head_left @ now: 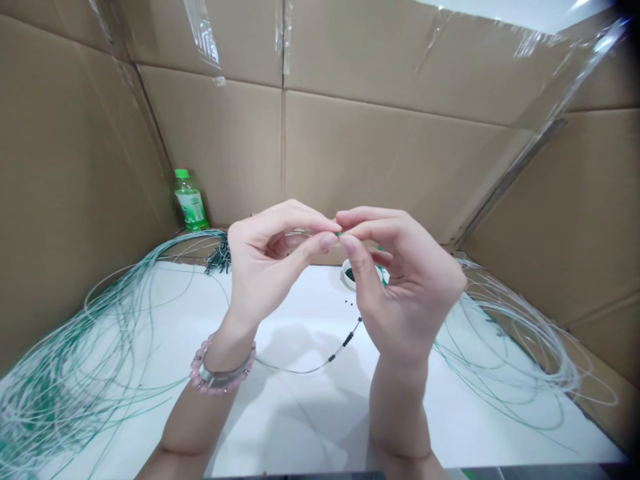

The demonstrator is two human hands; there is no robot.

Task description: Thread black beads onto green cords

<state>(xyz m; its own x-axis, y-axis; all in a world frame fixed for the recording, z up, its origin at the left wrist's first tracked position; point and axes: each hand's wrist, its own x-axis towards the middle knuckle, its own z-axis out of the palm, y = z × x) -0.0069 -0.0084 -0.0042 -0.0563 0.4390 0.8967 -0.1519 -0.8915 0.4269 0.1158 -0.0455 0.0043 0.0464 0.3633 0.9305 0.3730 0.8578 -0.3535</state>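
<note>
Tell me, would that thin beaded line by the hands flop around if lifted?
Probably floppy: the thin beaded line sags in a loose curve on the white surface. It looks light, though its dark beads might slide along it.

Bright, even light, soft shadows, warped edges

The left hand point(265, 260) and the right hand point(410, 283) are held up together, and the fingers point(365, 223) of both hands pinch one end of a thin wire point(345, 343) with small dark beads on it. Just behind the hands stands a small white cup point(349, 275) with dark beads inside. Bundles of green-white wire point(85, 340) lie on both sides of the white surface point(300, 427), and a green-capped bottle point(189, 200) stands against the cardboard wall point(400, 160).
</note>
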